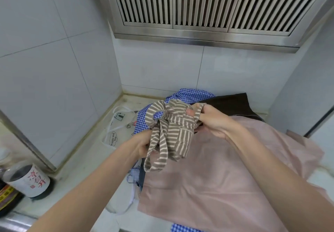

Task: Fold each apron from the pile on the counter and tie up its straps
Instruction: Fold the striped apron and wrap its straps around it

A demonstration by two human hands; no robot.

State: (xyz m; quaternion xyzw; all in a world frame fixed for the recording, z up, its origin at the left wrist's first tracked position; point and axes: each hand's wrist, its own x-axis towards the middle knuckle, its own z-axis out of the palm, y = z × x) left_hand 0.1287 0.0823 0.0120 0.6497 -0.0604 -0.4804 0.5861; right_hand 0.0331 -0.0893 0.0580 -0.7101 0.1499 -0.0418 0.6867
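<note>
Striped apron (pixel 173 132) held bundled above the pile on the counter (pixel 85 163). Left hand (pixel 142 145) grips its lower edge; right hand (pixel 207 117) pinches a strap (pixel 196 113). Risk: the dangling loop snags and the bundle unravels.

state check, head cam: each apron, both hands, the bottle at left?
Brown-and-cream striped apron: bunched, held above the pile, one strap loop hanging.
Left hand: grips the striped bundle's lower left.
Right hand: pinches a striped strap at the top.
Pink apron: spread flat on the pile.
Blue gingham apron: crumpled underneath.
Dark brown apron: partly covered.
White-labelled bottle: lying tilted.
</note>
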